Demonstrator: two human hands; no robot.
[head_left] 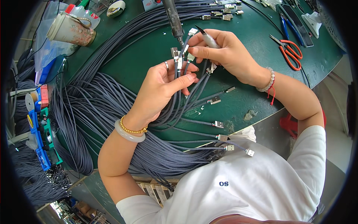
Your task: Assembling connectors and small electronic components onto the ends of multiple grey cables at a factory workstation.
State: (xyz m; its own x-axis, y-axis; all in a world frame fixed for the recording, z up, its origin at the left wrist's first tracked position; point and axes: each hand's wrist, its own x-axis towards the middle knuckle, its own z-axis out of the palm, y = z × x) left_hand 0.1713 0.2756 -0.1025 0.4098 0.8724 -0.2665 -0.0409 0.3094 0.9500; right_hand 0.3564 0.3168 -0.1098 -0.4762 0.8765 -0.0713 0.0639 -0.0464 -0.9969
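Note:
My left hand (160,84) is closed around several grey braided cables, their metal USB plugs (174,53) sticking up past the fingers. In my right hand (233,54) lies a slim pointed tool (210,40) with a black tip and a whitish grip, its tip pointing up and away from the plugs. The thumb and forefinger of that hand meet beside a cable end with a white plug (190,56); whether they touch it I cannot tell. Just above the plugs a soldering iron (172,18) points down, its tip close to them.
A thick bundle of grey cables (108,97) covers the left of the green table (238,89). Orange-handled cutters (291,54), blue-handled pliers (289,28) and a phone (298,26) lie at right. A lidded cup (72,30) stands far left. More plugs (219,124) hang near my shirt.

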